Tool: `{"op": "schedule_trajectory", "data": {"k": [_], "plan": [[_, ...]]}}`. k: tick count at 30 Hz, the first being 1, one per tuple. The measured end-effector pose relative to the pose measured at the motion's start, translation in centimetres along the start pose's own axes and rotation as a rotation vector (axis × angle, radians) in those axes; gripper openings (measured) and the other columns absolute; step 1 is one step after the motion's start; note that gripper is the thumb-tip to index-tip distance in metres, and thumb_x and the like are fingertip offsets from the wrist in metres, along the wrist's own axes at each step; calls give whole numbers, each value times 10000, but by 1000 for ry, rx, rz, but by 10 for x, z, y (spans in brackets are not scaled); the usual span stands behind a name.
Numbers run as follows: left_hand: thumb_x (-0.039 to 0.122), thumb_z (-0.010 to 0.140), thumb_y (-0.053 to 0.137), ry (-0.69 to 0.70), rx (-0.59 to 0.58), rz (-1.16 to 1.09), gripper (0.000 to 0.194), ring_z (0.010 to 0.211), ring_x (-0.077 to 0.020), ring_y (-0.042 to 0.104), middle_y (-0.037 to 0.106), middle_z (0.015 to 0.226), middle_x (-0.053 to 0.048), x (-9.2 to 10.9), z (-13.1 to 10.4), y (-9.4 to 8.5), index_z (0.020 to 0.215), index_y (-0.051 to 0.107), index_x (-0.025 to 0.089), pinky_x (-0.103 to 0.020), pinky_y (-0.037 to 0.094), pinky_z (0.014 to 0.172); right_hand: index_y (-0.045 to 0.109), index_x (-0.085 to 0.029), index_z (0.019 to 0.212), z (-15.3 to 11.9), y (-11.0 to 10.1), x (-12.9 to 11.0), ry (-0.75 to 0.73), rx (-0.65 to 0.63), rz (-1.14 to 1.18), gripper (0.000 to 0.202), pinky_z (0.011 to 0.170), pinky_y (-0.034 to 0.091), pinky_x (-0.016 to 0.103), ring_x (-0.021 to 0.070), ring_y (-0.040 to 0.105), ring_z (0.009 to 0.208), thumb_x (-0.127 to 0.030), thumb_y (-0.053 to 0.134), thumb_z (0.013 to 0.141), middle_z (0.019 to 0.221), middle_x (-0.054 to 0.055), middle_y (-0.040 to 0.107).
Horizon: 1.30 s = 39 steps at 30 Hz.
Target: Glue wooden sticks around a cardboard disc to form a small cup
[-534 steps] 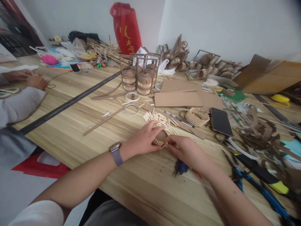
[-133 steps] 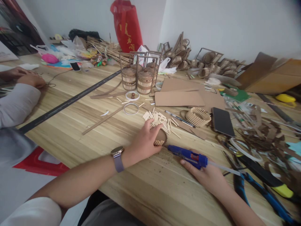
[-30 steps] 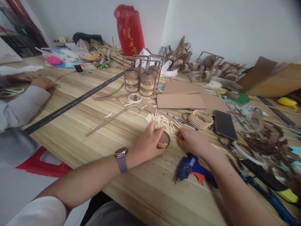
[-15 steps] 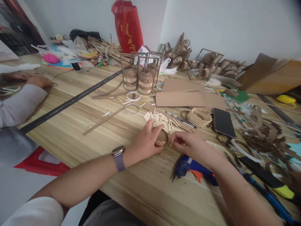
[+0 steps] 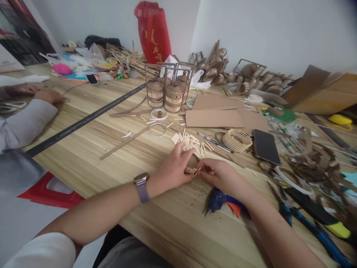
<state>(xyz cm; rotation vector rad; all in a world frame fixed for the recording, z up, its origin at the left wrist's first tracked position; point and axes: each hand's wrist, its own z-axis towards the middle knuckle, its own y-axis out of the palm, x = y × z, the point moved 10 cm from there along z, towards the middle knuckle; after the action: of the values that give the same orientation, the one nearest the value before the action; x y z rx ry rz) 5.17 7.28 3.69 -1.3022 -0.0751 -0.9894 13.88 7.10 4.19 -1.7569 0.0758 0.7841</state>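
Around a small round cardboard disc [image 5: 192, 161] curves my left hand [image 5: 174, 165], its thumb and fingers closed on the rim. A row of short wooden sticks [image 5: 190, 171] stands along the disc's near edge. My right hand [image 5: 216, 173] pinches one short wooden stick [image 5: 198, 169] against the right end of that row. Just beyond the disc lies a loose pile of short sticks [image 5: 189, 140]. Below my right hand a blue glue gun [image 5: 216, 203] with an orange trigger rests on the table, partly hidden by my forearm.
Lidded stick baskets [image 5: 173, 97] in frames stand behind. A stick ring [image 5: 237, 140], a black phone [image 5: 266, 146] and pliers [image 5: 288, 206] lie to the right. Cardboard sheets [image 5: 214, 117] lie farther back. At the left, another person's hands [image 5: 47, 95] rest on the table.
My right hand has moved left with the stick, from beside the disc to its edge. My left hand keeps its hold. The view has shifted slightly.
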Motion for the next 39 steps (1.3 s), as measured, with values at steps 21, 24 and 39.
{"op": "schedule_trajectory", "data": {"k": [21, 24, 39], "plan": [[216, 692, 733, 7, 0, 48, 729, 1221, -366, 433, 263, 1352, -166, -1, 0, 1, 1317, 358, 213, -507, 480, 921, 594, -191, 766, 1, 3, 0, -79, 30, 27, 96, 604, 389, 250, 158, 551, 654, -193, 520, 828, 716, 8, 621], [213, 685, 735, 10, -6, 59, 738, 1204, -365, 449, 260, 1351, -172, 0, 0, 1, 1318, 355, 204, -504, 489, 906, 588, -191, 773, 1, 4, -1, -113, 34, 7, 92, 631, 402, 256, 163, 562, 692, -173, 519, 832, 748, 17, 627], [214, 680, 742, 20, 21, 30, 750, 1175, -349, 474, 273, 1347, -144, 0, -1, -1, 1318, 350, 242, -506, 488, 910, 575, -200, 776, -2, -1, -12, -269, 88, -110, 118, 683, 430, 284, 187, 573, 770, -157, 500, 857, 791, 45, 633]]}}
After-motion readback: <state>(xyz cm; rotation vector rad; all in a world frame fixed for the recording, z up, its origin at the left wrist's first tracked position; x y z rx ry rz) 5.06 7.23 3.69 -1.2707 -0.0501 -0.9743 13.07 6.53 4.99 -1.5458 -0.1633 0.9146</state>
